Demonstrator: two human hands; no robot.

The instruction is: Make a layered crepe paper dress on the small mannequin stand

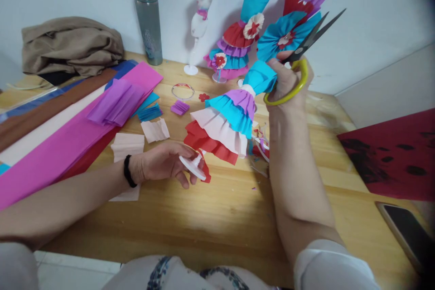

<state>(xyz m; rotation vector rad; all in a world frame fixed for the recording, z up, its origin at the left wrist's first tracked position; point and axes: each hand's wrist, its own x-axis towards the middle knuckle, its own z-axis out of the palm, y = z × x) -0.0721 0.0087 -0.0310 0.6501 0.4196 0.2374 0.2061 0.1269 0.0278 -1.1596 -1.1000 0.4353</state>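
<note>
A small dress form in a layered crepe-paper dress (227,115) is held tilted above the table. Its bodice is blue, with purple, blue, pale pink and red ruffles below. My right hand (288,77) grips it at the blue top, and scissors with yellow handles (301,86) are looped over that same hand. Their dark blades point up and right, slightly apart. My left hand (170,163), with a black band at the wrist, is curled around the lower end by the white round base (193,167). Some of its fingers are hidden behind the base and red paper.
Two dressed forms (234,36) (288,31) and a bare white form (204,13) stand along the wall. A thermos (147,22) and brown cloth (71,45) are at back left. Crepe-paper sheets (84,131) lie left; a phone (401,226) lies right.
</note>
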